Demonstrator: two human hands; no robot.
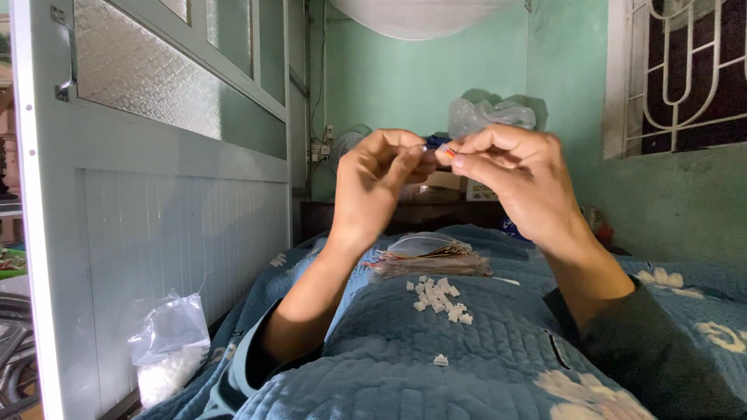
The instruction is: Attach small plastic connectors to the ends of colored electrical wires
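Observation:
My left hand (377, 183) and my right hand (517, 183) are raised in front of me, fingertips pinched together around a tiny part with an orange tip (446, 150). Which hand bears it is hard to tell; both touch it. Below them on the blue quilted blanket (436, 342) lie a bundle of thin wires (428, 263) on a clear plastic bag, a small pile of white plastic connectors (441, 299), and one stray white connector (440, 360) nearer to me.
A pale door with frosted glass (156, 155) stands at the left. A clear bag of white pieces (167, 350) leans at its foot. A dark cabinet (405, 214) with boxes and a plastic bag (490, 115) stands at the back; a barred window (685, 70) is at right.

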